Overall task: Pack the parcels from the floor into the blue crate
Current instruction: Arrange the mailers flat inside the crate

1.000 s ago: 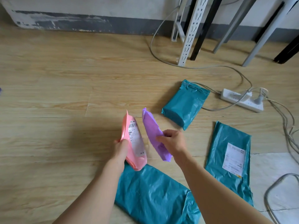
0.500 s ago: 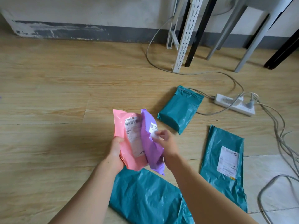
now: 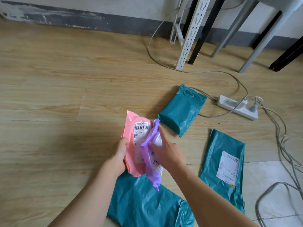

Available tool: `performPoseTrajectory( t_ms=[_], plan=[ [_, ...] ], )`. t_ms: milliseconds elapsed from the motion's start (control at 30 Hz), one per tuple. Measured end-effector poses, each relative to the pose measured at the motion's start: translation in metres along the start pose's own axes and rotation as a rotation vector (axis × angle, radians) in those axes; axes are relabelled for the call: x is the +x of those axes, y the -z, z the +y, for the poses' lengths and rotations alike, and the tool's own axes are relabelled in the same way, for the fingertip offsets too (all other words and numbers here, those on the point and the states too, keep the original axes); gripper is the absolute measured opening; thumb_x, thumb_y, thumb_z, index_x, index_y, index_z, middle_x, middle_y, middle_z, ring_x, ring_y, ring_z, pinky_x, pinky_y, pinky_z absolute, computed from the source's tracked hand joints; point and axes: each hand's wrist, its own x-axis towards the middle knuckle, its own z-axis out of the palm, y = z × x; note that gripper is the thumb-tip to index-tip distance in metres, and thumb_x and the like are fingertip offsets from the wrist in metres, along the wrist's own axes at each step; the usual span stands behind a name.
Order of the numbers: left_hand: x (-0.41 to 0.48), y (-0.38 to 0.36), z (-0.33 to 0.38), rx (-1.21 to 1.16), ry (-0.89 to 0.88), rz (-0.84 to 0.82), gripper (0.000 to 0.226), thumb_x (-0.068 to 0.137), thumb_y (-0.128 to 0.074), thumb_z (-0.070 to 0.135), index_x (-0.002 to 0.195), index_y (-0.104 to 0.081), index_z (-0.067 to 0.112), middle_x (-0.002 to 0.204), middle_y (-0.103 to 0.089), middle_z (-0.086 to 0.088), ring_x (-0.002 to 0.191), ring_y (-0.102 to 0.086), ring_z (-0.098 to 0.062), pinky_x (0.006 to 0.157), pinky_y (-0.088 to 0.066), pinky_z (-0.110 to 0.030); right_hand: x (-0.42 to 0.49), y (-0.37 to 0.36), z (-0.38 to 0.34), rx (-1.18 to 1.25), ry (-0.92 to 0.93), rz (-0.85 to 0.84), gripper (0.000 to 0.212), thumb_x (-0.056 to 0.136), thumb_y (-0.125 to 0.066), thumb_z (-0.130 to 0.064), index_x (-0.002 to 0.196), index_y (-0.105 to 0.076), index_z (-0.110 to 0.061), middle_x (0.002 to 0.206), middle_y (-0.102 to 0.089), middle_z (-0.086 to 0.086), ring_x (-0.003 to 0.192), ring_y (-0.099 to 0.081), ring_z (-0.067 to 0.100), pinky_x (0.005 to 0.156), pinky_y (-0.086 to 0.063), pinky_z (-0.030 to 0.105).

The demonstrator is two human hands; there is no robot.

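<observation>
Since 1 s ago we've brought the two pkgs together: pink parcel [image 3: 136,145] and purple parcel [image 3: 151,163], held apart w/ a gap then, now overlap, purple lying on the pink's right half, labels facing us. Our left hand [image 3: 120,155] grips the pink parcel's left edge, thumb on the front, other fingers curled behind & hidden. Our right hand [image 3: 165,152] rests on the purple one, index finger stretched out near straight toward its top, thumb pressed on its middle; whether the rest of that hand closes on it we can't tell. Both pkgs are up off the wood floor [image 3: 49,99], above a big teal parcel [image 3: 144,205] lying at the bottom of view. A smaller, thicker teal parcel [image 3: 182,112] sits just beyond the held pair, one end touching a grey cable. A flat teal parcel w/ white label [image 3: 221,164] lies to the right, partly on pale tile. White power strip [image 3: 237,107] is near the small teal one, cables trailing right. Blue crate isn't in view
</observation>
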Motion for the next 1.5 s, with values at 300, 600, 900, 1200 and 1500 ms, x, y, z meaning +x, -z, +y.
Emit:
performPoseTrajectory(
  t_ms=[300,600,900,1200,1500],
  plan=[
    [0.017,0.010,-0.012,0.046,0.047,-0.006,0.027,0.089,-0.040,0.025,0.074,-0.051,0.006,0.069,-0.051,-0.012,0.064,-0.046,-0.023,0.060,-0.035,-0.030,0.008,-0.023,0.001,-0.162,0.239,-0.036,0.045,0.090,-0.043,-0.012,0.133,-0.043,-0.026,0.096,-0.065,0.019,0.085,-0.060,0.035,0.066,-0.038,0.033],
    [-0.084,0.012,0.082,0.197,-0.157,0.156,0.021,0.088,-0.044,0.017,0.068,-0.049,0.008,0.072,-0.051,-0.012,0.078,-0.048,-0.026,0.062,-0.033,-0.031,-0.038,0.097,-0.050,-0.310,0.276,0.167,0.015,0.081,-0.056,-0.006,0.086,-0.068,-0.012,0.104,-0.057,0.010,0.096,-0.056,0.031,0.057,-0.031,0.031],
    [-0.309,0.031,0.240,0.138,-0.258,0.138,0.011,0.079,-0.047,0.012,0.070,-0.053,0.007,0.073,-0.053,-0.015,0.065,-0.048,-0.024,0.061,-0.034,-0.031,-0.148,0.316,-0.161,-0.425,0.194,0.002,0.013,0.085,-0.044,-0.006,0.088,-0.040,-0.019,0.104,-0.063,0.008,0.086,-0.057,0.030,0.063,-0.029,0.029],
    [-0.501,0.124,0.351,0.005,-0.359,0.222,0.008,0.072,-0.049,0.014,0.067,-0.054,0.011,0.065,-0.054,-0.012,0.061,-0.050,-0.025,0.061,-0.036,-0.030,-0.255,0.437,-0.300,-0.225,0.023,-0.074,0.010,0.089,-0.041,-0.016,0.098,-0.044,-0.013,0.105,-0.063,0.012,0.099,-0.060,0.031,0.068,-0.036,0.030],
    [-0.617,0.292,0.401,-0.112,-0.420,0.334,0.013,0.085,-0.043,0.010,0.080,-0.054,0.008,0.078,-0.059,-0.016,0.080,-0.059,-0.030,0.073,-0.045,-0.038,-0.331,0.463,-0.437,0.110,-0.039,-0.050,0.016,0.088,-0.038,-0.018,0.097,-0.048,-0.010,0.079,-0.066,0.009,0.068,-0.068,0.023,0.070,-0.056,0.035]
  ],
)
